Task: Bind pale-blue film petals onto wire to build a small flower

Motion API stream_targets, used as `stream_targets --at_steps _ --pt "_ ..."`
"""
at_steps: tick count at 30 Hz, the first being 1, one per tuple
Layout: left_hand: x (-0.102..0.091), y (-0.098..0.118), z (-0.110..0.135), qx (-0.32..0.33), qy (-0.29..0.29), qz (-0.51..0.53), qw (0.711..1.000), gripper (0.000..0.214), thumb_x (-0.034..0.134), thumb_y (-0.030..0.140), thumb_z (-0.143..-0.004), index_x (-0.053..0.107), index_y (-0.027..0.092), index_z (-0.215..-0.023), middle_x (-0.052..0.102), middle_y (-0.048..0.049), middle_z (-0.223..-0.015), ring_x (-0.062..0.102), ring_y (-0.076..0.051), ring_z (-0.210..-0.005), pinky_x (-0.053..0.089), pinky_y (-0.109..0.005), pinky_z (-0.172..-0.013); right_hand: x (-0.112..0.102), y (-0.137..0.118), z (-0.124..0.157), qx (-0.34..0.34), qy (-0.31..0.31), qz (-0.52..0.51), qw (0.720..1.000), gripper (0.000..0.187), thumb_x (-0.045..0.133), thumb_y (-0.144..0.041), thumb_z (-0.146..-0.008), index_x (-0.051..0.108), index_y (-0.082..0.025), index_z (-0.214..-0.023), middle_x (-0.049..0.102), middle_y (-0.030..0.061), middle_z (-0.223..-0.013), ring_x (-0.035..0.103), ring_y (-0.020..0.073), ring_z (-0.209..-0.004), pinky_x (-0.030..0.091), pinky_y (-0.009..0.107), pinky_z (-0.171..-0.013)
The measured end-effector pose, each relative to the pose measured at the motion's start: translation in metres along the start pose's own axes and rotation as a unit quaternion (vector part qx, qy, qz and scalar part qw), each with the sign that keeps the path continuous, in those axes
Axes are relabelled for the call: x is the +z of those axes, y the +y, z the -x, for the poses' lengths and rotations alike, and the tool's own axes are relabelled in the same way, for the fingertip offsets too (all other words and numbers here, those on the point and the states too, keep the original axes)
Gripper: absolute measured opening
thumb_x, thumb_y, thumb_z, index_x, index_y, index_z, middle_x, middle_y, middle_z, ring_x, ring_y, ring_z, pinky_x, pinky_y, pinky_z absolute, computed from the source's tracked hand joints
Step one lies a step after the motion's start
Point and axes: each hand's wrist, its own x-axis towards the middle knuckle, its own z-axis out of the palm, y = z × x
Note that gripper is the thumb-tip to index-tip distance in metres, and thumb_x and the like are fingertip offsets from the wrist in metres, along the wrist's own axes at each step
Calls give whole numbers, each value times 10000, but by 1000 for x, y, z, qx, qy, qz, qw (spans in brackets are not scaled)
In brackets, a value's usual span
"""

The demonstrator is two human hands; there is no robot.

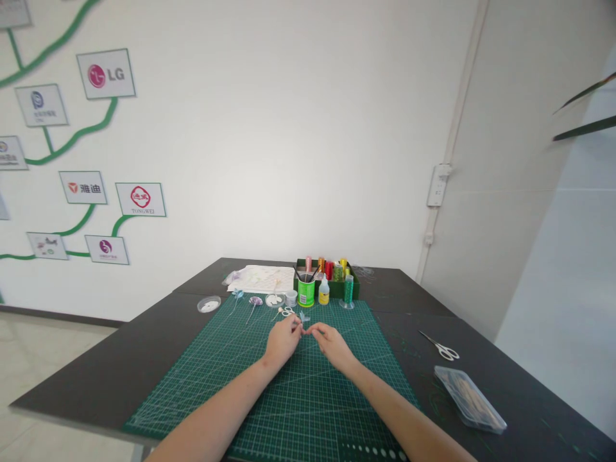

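My left hand is closed in a pinch over the green cutting mat. A small pale blue flower sticks up just beyond its fingertips, and its stem seems to be in that pinch. My right hand is closed too, fingertips together and almost meeting the left ones. Whatever it pinches is too small to make out. Just past the left hand lie small white-handled scissors. A purple flower and another blue flower on thin stems rest on the mat to the left.
A green can, a glue bottle and a teal thread spool stand at the back, before a green box of thread spools. White dishes sit left. Scissors and a clear plastic case lie right.
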Motion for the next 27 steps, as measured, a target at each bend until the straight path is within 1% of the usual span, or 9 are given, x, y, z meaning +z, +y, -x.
stream_targets --at_steps 4,7,8,10,12,15,19,22,27 --pt "0 -2 2 11 -29 -13 999 170 481 241 -867 647 221 -839 728 19 -815 656 -135 -754 403 -214 -661 -5 -7 1 -25 -6 -23 999 327 484 -437 -851 679 -176 -880 329 -67 -462 286 94 -410 217 221 -408" --pt "0 -2 4 55 -52 -21 997 174 506 253 -852 676 229 -824 728 21 -813 653 -141 -765 403 -217 -679 -9 -11 2 -3 -12 -70 997 358 512 -461 -831 684 -161 -920 308 -80 -447 243 78 -389 199 214 -392" --pt "0 -1 4 74 -58 -23 995 172 517 256 -847 684 232 -817 729 21 -812 652 -142 -768 409 -224 -708 -11 -12 2 7 -11 -85 996 368 528 -469 -820 684 -156 -931 301 -84 -443 230 74 -385 190 211 -388" --pt "0 1 5 110 -70 -27 991 164 539 253 -840 701 242 -814 733 21 -818 650 -144 -772 408 -258 -833 -13 -14 2 15 -7 -108 994 390 553 -485 -799 685 -148 -944 292 -89 -436 213 67 -383 174 207 -383" --pt "2 2 6 137 -79 -37 987 161 557 237 -837 716 257 -821 737 27 -822 649 -147 -780 337 -322 -988 -16 -16 2 13 1 -118 993 415 561 -501 -787 689 -142 -950 290 -90 -433 207 66 -385 168 206 -384" --pt "4 4 7 166 -90 -43 981 159 574 219 -838 722 276 -853 744 31 -839 654 -150 -814 230 -377 -1089 -18 -16 2 1 24 -112 993 445 555 -516 -783 697 -131 -957 303 -84 -435 220 70 -390 177 207 -387" --pt "5 7 9 217 -88 -52 971 129 581 227 -852 703 267 -859 740 43 -819 653 -135 -799 191 -379 -1124 -20 -8 -2 -8 59 -83 995 450 535 -502 -794 707 -120 -956 318 -76 -439 245 77 -396 190 209 -393" --pt "5 9 9 242 -78 -59 965 98 581 236 -859 676 247 -838 731 61 -799 648 -123 -764 207 -385 -1121 -23 3 -7 -14 74 -46 996 418 527 -466 -799 721 -120 -927 379 -56 -459 286 85 -414 222 213 -407" --pt "6 9 9 253 -44 -58 965 81 558 230 -878 619 229 -823 716 72 -769 643 -115 -734 274 -366 -1063 -27 20 -13 0 58 -2 998 367 505 -416 -785 719 -125 -853 426 -40 -482 302 94 -430 225 219 -428"
